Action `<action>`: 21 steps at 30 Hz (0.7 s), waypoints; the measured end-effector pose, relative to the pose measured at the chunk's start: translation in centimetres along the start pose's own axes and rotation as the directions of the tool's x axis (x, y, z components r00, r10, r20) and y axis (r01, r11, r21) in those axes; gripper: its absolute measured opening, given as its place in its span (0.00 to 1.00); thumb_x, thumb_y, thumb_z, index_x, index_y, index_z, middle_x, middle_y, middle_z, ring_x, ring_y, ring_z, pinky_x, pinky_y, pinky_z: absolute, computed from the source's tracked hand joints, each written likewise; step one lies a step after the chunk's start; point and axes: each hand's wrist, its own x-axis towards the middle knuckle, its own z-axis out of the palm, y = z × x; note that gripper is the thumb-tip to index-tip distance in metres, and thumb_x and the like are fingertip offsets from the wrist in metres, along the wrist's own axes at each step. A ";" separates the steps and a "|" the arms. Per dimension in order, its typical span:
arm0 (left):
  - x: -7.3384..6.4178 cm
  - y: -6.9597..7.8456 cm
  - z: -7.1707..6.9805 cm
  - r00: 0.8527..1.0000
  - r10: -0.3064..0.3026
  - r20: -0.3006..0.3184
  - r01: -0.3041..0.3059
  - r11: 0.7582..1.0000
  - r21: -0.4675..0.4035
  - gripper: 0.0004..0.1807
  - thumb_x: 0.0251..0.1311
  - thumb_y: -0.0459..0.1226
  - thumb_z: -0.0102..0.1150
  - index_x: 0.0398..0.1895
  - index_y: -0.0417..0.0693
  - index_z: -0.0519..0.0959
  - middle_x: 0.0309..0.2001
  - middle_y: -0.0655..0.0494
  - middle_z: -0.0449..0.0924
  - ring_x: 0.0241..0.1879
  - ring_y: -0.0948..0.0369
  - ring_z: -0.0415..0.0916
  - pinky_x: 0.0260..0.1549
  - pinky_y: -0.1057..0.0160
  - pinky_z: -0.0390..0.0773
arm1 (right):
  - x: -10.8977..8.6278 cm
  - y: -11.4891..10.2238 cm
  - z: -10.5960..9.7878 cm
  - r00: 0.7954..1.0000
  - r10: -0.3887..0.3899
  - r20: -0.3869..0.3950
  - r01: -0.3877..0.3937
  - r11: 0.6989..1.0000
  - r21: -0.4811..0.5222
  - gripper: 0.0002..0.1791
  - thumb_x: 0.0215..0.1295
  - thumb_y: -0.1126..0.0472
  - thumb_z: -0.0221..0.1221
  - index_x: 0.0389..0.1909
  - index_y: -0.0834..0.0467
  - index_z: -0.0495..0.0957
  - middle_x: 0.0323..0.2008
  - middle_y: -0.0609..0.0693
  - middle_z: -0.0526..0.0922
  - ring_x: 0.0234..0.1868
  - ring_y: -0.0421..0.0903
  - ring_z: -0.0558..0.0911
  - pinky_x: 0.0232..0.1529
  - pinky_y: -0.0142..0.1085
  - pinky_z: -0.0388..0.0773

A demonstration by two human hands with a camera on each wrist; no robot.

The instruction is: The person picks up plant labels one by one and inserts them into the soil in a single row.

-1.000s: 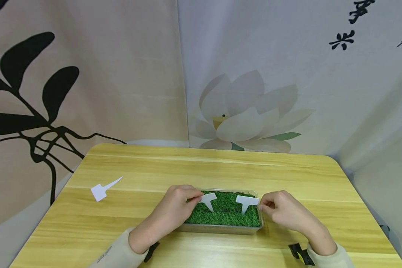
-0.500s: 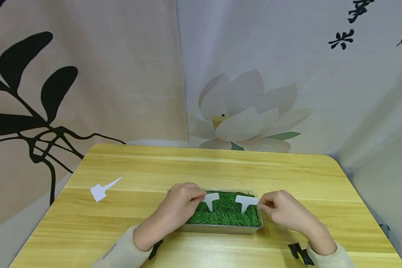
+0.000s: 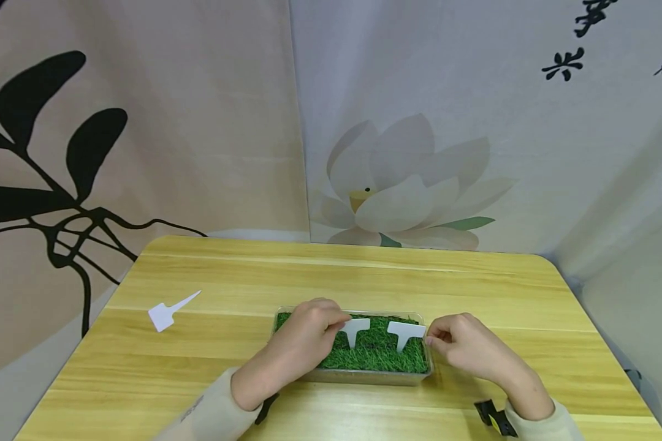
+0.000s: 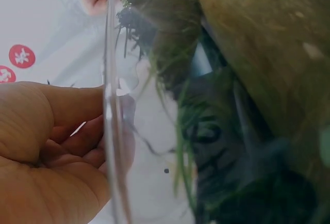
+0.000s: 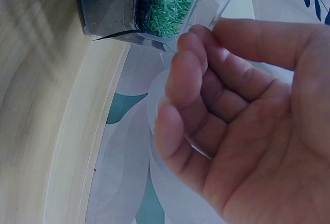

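Observation:
My left hand (image 3: 309, 334) pinches a white T-shaped plant label (image 3: 357, 326) by its left end. The label stands over the grass with its stem pointing down; whether the tip is in the grass is hard to tell. At the box's right end, my right hand (image 3: 466, 343) pinches a second plant label (image 3: 407, 329), also stem down; thumb and index finger meet on its edge in the right wrist view. Green grass (image 3: 380, 355) fills a clear plastic box (image 3: 364, 376). In the left wrist view the box wall (image 4: 111, 131) partly covers the left fingers (image 4: 77, 105).
A third white plant label (image 3: 165, 313) lies flat at the left of the wooden table (image 3: 243, 269). Printed curtains (image 3: 408, 73) hang behind the table and along its right side.
My left hand and its plant label have shifted to the right, toward the other label, which uncovers more of the box's left end. My right hand stays where it was.

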 end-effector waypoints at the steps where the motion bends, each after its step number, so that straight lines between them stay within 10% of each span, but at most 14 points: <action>1: 0.1 0.0 0.0 1.000 0.006 0.000 -0.006 1.000 0.001 0.13 0.62 0.18 0.64 0.45 0.37 0.89 0.40 0.51 0.88 0.43 0.56 0.85 0.45 0.66 0.84 | 0.0 0.0 0.0 1.000 0.001 0.000 -0.001 1.000 -0.001 0.09 0.74 0.64 0.61 0.33 0.51 0.87 0.25 0.39 0.82 0.25 0.38 0.75 0.29 0.33 0.75; 21: 0.6 -0.3 1.1 0.997 0.048 0.068 -0.050 0.998 0.026 0.13 0.62 0.17 0.62 0.43 0.36 0.90 0.39 0.48 0.88 0.43 0.55 0.86 0.44 0.68 0.84 | 0.0 0.0 0.1 1.000 -0.006 -0.014 0.006 1.000 -0.010 0.09 0.73 0.64 0.61 0.34 0.50 0.87 0.27 0.38 0.83 0.27 0.36 0.78 0.31 0.33 0.77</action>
